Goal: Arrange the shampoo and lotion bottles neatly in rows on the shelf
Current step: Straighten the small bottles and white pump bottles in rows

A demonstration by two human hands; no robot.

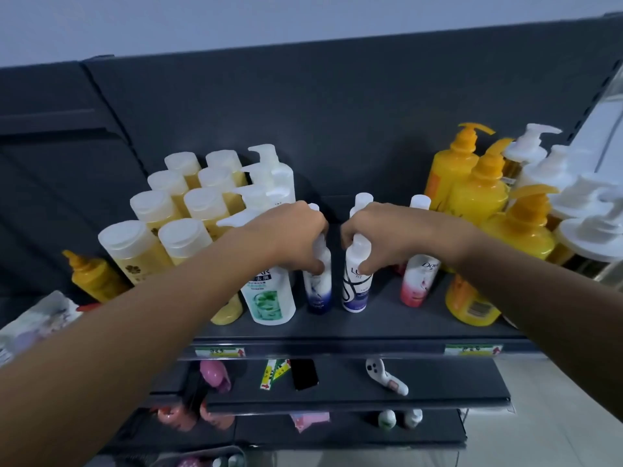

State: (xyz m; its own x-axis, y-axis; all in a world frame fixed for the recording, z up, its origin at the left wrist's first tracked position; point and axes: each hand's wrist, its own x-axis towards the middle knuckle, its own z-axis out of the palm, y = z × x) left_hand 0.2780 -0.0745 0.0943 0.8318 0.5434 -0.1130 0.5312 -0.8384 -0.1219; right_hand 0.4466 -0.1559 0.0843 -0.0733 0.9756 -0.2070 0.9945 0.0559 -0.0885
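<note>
On the dark shelf [381,323] my left hand [293,235] grips the neck of a white and blue bottle [318,291]. Close beside it my right hand [381,235] grips a white and purple Lux bottle [355,291]. Both bottles stand upright near the shelf's front, a small gap apart. A white and green shampoo bottle [271,298] stands just left of them, partly under my left wrist. To the right stands a white and pink Dove bottle [419,281]. More white caps [362,199] show behind my hands.
Several yellow bottles with clear caps [188,210] and white pump bottles [273,170] fill the left. Yellow pump bottles [478,193] and white pump bottles [553,170] crowd the right. Lower shelves [438,396] hold a white game controller [386,377], pink items and small bottles.
</note>
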